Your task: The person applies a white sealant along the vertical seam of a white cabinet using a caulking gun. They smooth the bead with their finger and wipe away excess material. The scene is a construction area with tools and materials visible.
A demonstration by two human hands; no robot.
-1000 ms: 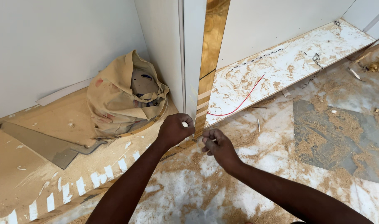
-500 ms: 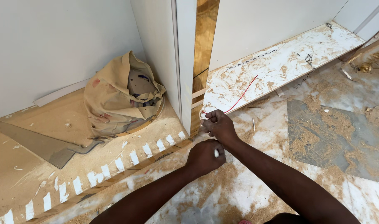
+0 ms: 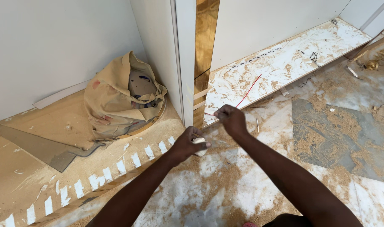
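Note:
My left hand (image 3: 187,145) is closed around a small white roll (image 3: 200,142), low over the dusty floor in front of the white upright panel (image 3: 185,63). My right hand (image 3: 230,120) is a little farther away, at the foot of the panel. Its fingertips are pinched together beside the near end of a thin red wire (image 3: 251,87). I cannot make out what, if anything, is between those fingertips. The wire runs up across the white sawdust-covered board (image 3: 284,59).
A tan cloth bag (image 3: 116,103) slumps in the corner on a raised wooden board (image 3: 40,168) whose edge carries several white tape strips (image 3: 116,166). A grey sheet (image 3: 40,147) lies on that board. Sawdust covers the marbled floor (image 3: 335,138). A gold strip (image 3: 204,38) shows behind the panel.
My left hand has pulled back from the panel's edge toward me with the white roll. My right hand has moved forward to the foot of the panel, near the red wire.

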